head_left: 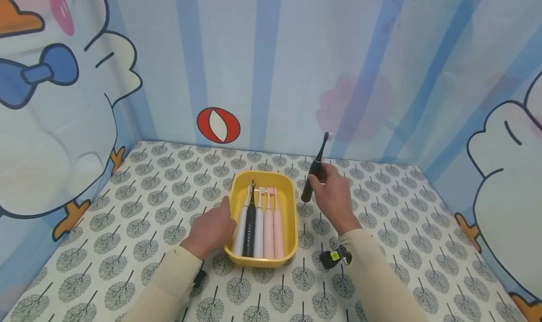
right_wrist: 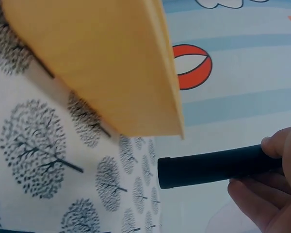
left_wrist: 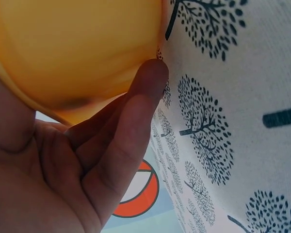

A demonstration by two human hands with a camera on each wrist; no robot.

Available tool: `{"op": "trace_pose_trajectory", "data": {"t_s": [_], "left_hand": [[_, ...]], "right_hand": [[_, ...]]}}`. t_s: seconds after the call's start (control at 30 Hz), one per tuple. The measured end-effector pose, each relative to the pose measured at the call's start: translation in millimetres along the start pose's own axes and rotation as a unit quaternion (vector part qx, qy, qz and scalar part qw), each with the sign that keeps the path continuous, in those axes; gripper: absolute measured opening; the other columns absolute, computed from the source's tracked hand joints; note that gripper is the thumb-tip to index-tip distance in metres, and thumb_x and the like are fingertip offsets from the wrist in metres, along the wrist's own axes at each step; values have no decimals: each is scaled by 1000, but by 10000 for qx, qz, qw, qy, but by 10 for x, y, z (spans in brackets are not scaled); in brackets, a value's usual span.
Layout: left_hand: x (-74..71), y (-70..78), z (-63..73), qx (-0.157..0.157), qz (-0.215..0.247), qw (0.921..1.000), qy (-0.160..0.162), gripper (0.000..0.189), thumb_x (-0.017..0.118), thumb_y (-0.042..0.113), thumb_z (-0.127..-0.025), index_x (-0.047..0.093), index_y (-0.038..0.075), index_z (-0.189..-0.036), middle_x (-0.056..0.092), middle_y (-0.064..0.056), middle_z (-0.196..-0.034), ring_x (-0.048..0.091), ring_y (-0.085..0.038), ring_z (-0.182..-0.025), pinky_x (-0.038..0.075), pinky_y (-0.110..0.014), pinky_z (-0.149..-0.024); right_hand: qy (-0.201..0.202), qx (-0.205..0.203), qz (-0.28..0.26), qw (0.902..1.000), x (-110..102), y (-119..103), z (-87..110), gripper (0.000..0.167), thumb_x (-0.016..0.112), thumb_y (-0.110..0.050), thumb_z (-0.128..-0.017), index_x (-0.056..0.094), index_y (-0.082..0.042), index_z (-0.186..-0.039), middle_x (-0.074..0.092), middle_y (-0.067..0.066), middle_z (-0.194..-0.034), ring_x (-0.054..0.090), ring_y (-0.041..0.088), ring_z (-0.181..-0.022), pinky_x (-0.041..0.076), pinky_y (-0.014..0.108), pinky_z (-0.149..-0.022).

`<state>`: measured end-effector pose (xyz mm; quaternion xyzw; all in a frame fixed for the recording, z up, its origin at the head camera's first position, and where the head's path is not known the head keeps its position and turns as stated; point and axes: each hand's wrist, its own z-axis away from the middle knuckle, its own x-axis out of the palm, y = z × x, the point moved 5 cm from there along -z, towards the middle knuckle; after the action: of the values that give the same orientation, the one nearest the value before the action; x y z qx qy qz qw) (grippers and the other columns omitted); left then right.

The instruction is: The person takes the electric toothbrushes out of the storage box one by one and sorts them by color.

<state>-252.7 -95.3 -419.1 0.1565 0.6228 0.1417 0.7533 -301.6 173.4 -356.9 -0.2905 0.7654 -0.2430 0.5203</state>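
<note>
A yellow plastic bin (head_left: 294, 237) stands on the patterned cloth, with several electric toothbrushes lying side by side in it: white, black (head_left: 250, 228) and pink (head_left: 278, 230). My left hand (head_left: 213, 228) grips its left side; in the left wrist view the fingers (left_wrist: 140, 116) lie along the outer wall and the thumb is at the rim. To the right of the bin, my right hand (head_left: 332, 190) holds another black electric toothbrush (head_left: 312, 183) by its handle, raised with the brush head upward. The right wrist view shows thumb and fingers (right_wrist: 254, 201) pinching that handle (right_wrist: 208, 167).
White cloth (head_left: 139, 228) with grey tree prints covers the table. Behind it hangs a striped blue and white curtain (head_left: 228, 54) with cartoon ducks at both sides. A small black device with a yellow-green mark (head_left: 335, 255) sits at the right wrist.
</note>
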Motion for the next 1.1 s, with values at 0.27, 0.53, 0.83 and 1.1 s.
{"op": "trace_pose_trajectory", "data": {"t_s": [0.27,0.53,0.83,1.1], "left_hand": [[-3,23,4,60,20,10000,56,69,45,16,-93,16,-4,-152,54,-7,-70,52,-21,-54,43,-34,-49],[-16,11,17,236,-56,9995,191,69,47,17,-93,18,-6,-151,57,-10,-76,52,-22,-55,44,-35,-51],[-12,15,35,210,30,9996,210,69,47,16,-93,17,-6,-151,57,-10,-77,52,-21,-55,44,-35,-51],[-17,10,39,192,11,9996,197,69,46,16,-94,17,-6,-152,55,-9,-74,51,-22,-53,43,-35,-49]], "right_hand": [[-33,-24,324,9995,76,90,6,39,59,-26,-97,54,-5,-130,67,11,-112,65,25,-100,50,44,-89],[-160,72,306,9994,162,206,-23,39,60,-24,-97,52,-3,-129,65,14,-113,64,27,-100,50,43,-87],[-223,216,381,9988,222,307,-5,40,59,-24,-97,51,-3,-131,64,13,-115,63,27,-103,50,42,-88],[-175,252,376,9988,229,348,-11,43,60,-25,-96,50,-4,-132,64,13,-117,63,27,-104,50,42,-88]]}}
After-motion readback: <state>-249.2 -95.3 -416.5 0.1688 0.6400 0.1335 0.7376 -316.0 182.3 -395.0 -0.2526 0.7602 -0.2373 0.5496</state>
